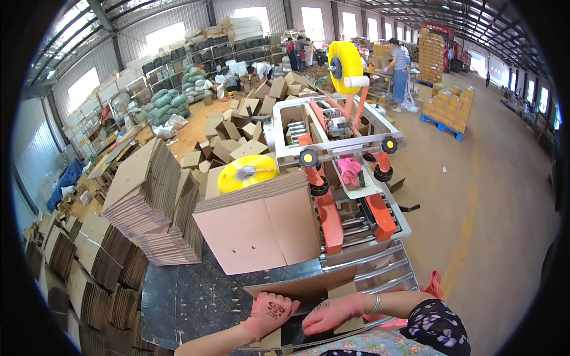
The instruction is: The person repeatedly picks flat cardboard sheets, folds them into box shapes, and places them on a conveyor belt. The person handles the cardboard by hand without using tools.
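An opened-out cardboard box (309, 281) stands at the front of the dark work board, close against my body. My left hand (271, 313), in a pink glove, is closed in a fist over the box's left end, gripping its cardboard. On the right, my pink-gloved right hand (333, 312) lies across a small end flap (350, 324), fingers stretched toward the left and hiding part of it. The box's inside is mostly covered by my hands. Just beyond it stands a stack of flattened cartons (256, 228), with a yellow tape roll (247, 173) on top.
An orange-and-grey carton-sealing machine (338, 133) with a large yellow tape roll (345, 67) stands ahead, fed by metal rollers (389, 270). More flattened cartons (151, 202) are stacked at left. Beyond lies a heap of boxes (237, 127). A person (399, 74) stands at a far table.
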`<act>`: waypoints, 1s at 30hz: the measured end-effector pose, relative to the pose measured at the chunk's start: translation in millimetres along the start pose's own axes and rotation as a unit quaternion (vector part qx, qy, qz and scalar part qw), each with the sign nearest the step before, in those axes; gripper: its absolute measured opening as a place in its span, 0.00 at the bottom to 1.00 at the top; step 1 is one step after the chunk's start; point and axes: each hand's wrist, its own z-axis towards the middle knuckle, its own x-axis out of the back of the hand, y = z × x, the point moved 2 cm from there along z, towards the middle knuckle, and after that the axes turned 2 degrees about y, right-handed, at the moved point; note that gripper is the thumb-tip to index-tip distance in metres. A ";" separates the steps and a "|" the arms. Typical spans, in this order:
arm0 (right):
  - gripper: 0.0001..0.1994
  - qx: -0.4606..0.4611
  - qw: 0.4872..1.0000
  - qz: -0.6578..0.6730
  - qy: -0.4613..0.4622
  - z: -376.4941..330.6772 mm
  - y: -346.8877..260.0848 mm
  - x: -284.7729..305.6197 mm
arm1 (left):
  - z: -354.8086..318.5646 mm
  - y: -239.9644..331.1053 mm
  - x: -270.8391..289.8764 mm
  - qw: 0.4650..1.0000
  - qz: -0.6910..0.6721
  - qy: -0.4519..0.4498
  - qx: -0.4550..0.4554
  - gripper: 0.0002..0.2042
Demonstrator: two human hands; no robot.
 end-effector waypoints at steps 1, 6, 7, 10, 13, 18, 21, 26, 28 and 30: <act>0.17 -0.006 0.981 -0.194 -0.027 4.0 8.7 -7.6 | 2.2 0.6 12.1 1.000 -0.006 -0.027 -0.005 0.18; 0.18 0.273 0.837 -0.360 0.309 -4.5 5.6 -28.8 | -53.1 6.0 71.0 0.970 -0.206 -0.128 -0.029 0.23; 0.19 0.281 0.783 -0.403 0.383 -18.5 -2.0 -24.1 | -51.9 17.0 69.2 0.982 -0.165 -0.072 -0.060 0.24; 0.20 0.131 0.712 -0.477 0.499 -54.3 -7.1 -5.0 | -29.2 -4.6 25.9 0.993 -0.102 0.055 0.020 0.26; 0.19 0.063 0.724 -0.444 0.525 -93.5 1.0 -14.5 | -28.6 -10.7 34.0 0.982 0.050 0.180 0.035 0.29; 0.18 0.046 0.770 -0.269 0.577 -133.9 61.7 -77.2 | 44.8 -25.2 -21.2 0.846 -0.419 -0.055 0.325 0.33; 0.13 0.025 0.600 -0.213 0.771 -158.0 68.3 -90.0 | 157.3 6.4 -37.2 0.694 -0.637 -0.228 0.246 0.28; 0.11 -0.097 0.380 -0.347 0.852 -182.4 116.5 -95.9 | 291.9 76.1 -110.2 0.901 -0.430 -0.054 0.029 0.14; 0.12 -0.198 0.449 -0.312 0.813 -159.1 148.2 -51.8 | 328.2 89.9 -91.6 0.932 -0.314 0.179 -0.027 0.14; 0.13 -0.148 0.445 -0.332 0.819 -125.8 195.2 11.2 | 321.8 84.3 -89.9 0.919 -0.256 0.284 -0.097 0.16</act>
